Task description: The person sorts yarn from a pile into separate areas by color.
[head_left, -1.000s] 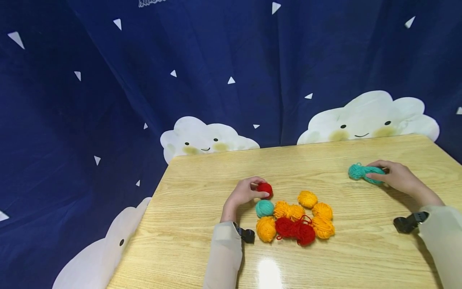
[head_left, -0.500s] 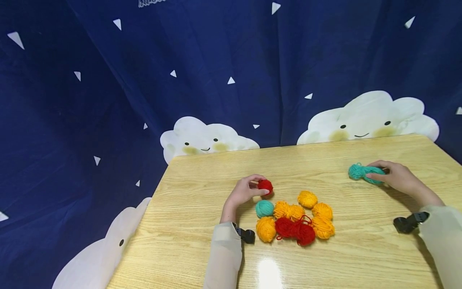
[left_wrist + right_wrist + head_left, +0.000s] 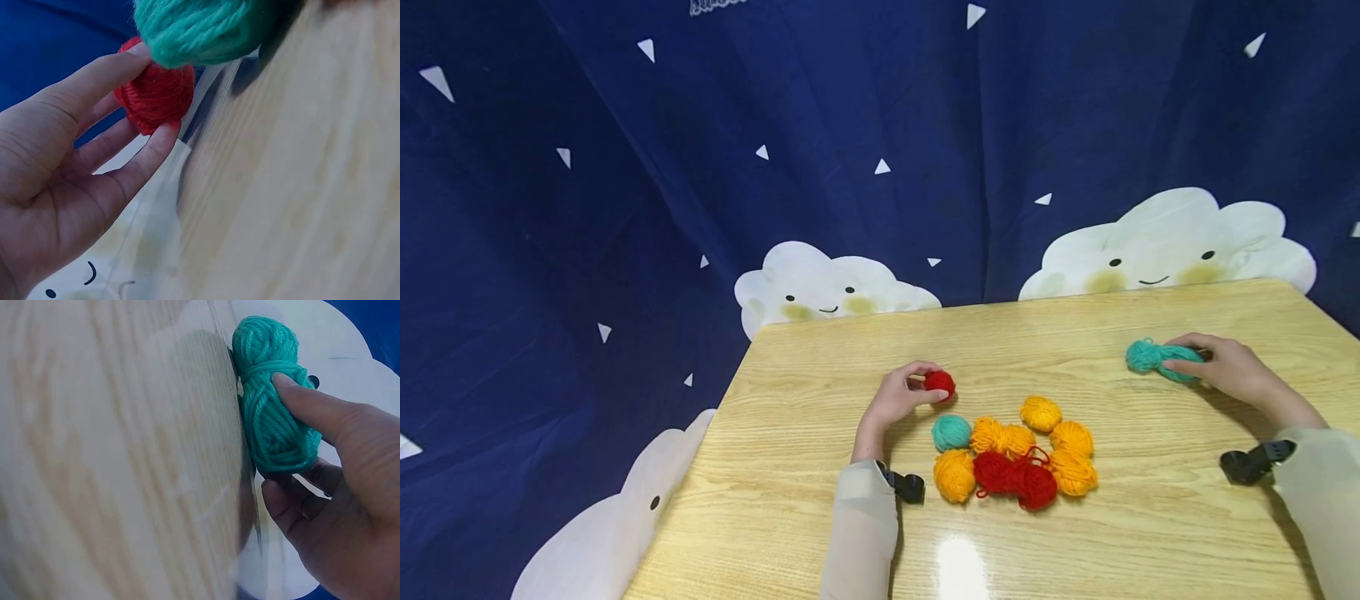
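My left hand [image 3: 895,398] pinches a small red yarn ball [image 3: 939,385] between thumb and fingers, just behind a round teal yarn ball [image 3: 951,432]. In the left wrist view the red ball [image 3: 159,90] sits at the fingertips, partly covered by the teal ball [image 3: 200,28] in front. Far to the right, my right hand [image 3: 1225,367] grips a teal yarn skein [image 3: 1163,360] tied at its waist. The right wrist view shows the thumb across this skein [image 3: 275,419], which lies on the table, with the other fingers partly hidden behind it.
Between the hands lies a cluster: a red yarn skein [image 3: 1017,481], an orange skein [image 3: 1002,436] and several orange yarn balls [image 3: 955,476]. The wooden table [image 3: 1075,550] ends at a dark blue curtain [image 3: 850,100] with white clouds.
My left hand has moved slightly away from me, then left, carrying the red yarn ball away from the teal ball. The right hand and its teal skein stay in place.
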Demonstrator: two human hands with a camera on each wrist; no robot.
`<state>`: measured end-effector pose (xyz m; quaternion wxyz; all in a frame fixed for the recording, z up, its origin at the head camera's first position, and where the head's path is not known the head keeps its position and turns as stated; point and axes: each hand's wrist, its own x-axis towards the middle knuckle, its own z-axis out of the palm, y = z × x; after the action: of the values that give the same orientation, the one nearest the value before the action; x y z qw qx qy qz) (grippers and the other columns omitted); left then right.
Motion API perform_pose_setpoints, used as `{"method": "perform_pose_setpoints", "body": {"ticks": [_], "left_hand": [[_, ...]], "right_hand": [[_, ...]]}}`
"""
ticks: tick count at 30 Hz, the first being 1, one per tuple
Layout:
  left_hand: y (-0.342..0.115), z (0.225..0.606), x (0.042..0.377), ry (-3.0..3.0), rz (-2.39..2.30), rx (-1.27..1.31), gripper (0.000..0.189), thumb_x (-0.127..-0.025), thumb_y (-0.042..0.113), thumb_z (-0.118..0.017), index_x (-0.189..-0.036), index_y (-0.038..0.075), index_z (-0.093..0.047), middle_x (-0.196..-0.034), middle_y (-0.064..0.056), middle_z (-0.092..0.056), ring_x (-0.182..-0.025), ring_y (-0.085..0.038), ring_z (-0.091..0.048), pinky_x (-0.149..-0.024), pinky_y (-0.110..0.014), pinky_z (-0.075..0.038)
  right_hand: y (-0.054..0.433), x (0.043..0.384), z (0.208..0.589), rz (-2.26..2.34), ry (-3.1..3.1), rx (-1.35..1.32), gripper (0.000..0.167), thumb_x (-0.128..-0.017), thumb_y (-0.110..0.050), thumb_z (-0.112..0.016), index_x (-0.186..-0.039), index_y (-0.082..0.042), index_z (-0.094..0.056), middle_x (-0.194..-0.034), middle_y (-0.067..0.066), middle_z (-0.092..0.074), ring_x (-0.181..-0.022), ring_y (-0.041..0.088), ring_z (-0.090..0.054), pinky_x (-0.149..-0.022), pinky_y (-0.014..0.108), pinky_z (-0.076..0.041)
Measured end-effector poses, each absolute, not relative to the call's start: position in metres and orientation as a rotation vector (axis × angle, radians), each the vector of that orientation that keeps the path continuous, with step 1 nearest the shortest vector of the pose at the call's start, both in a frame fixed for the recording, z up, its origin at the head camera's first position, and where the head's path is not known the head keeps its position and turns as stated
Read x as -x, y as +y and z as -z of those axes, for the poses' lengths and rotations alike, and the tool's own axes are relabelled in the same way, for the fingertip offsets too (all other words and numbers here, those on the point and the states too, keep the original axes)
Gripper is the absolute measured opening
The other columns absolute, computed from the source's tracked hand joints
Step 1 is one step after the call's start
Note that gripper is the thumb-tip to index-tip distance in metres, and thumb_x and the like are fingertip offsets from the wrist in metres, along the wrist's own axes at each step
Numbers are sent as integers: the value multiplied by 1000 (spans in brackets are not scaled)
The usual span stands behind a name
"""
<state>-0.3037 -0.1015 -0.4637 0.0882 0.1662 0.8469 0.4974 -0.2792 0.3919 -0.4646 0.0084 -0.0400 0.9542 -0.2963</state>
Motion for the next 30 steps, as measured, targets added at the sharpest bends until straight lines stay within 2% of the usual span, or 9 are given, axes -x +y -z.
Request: {"method": "perform_pose_setpoints", "body": {"ticks": [7, 12, 15, 24, 30], "left_hand": [[-108, 465, 305, 2577, -1475, -464, 41, -86, 25, -76, -124, 17, -65, -123, -9, -67, -106, -28, -65, -88, -36, -54], [-113, 465, 305, 2589, -1495, -459, 41, -86, 25, -76, -124, 18, -65, -124, -9, -66, -107, -30, -64, -91, -40, -53], [-117, 466, 307, 2589, -1517, -450, 41, -85, 23, -77, -124, 18, -65, -124, -10, -66, -106, -30, -65, -91, -40, -53], [-127, 467, 309, 2640, -1529, -402, 40, -85, 21, -77, -123, 14, -66, -123, -13, -66, -103, -29, -66, -89, -36, -53], [-134, 466, 309, 2674, -1527, -344, 39, -85, 21, -77, -122, 15, -66, -124, -12, -66, -103, -29, -65, -88, -37, -52]], "right_hand": [[393, 281, 468, 937, 2970, 103, 63, -97, -45, -56, -134, 5, -48, -133, 38, -45, -115, 54, -46, -84, 61, -43], [394, 281, 467, 935, 2970, 101, 63, -97, -45, -56, -134, 5, -48, -132, 38, -46, -114, 53, -47, -83, 59, -44], [393, 280, 466, 934, 2963, 97, 64, -97, -46, -56, -135, 5, -47, -132, 38, -45, -114, 52, -47, -82, 57, -44], [393, 281, 464, 937, 2949, 90, 66, -97, -47, -55, -135, 6, -45, -136, 39, -41, -120, 57, -40, -89, 66, -38], [394, 280, 466, 947, 2951, 96, 66, -97, -47, -55, -135, 6, -46, -135, 38, -42, -120, 56, -41, -88, 64, -40]]}}
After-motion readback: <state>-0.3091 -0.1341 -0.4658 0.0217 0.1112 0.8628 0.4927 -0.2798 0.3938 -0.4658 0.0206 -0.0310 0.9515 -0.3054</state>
